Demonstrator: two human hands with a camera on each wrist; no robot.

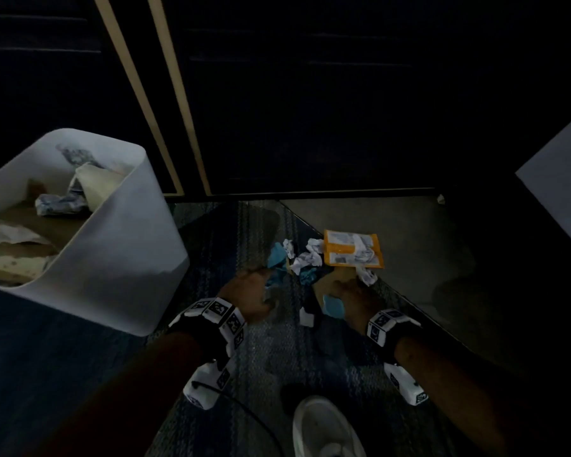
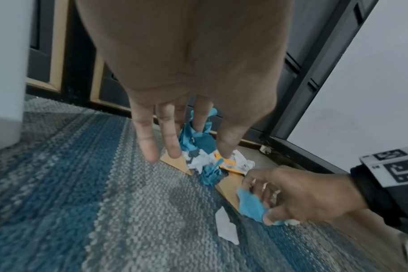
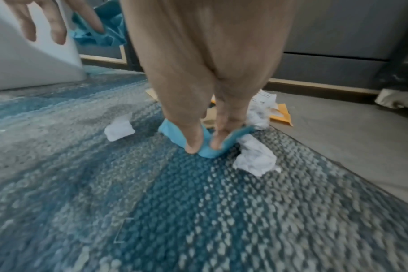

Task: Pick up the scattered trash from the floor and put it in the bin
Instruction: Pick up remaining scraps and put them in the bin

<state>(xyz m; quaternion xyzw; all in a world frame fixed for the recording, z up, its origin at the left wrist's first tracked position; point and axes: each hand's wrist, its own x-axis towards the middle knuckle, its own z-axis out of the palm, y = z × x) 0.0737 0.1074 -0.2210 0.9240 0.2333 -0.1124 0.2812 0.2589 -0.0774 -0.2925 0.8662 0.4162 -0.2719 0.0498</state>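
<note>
Currently right hand (image 3: 198,103) pinches flat light-blue paper scrap (image 3: 207,145); left hand (image 2: 186,82), fingers straight, touches crumpled teal wad (image 2: 198,138). Advise lifting cleanly, then carrying to white plastic bin (image 1: 119,258) at 10 o'clock.

A woven carpet (image 1: 271,361) in blue and grey bands covers the near floor — beside it on the right lies a plain grey strip of floor (image 1: 406,245). Dark cabinet doors (image 1: 310,94) with tan trim (image 1: 175,94) stand behind. A white panel (image 1: 561,173) leans in at the right. A white shoe (image 1: 323,427) shows at the bottom edge — a black cable (image 1: 244,409) runs near it.
</note>
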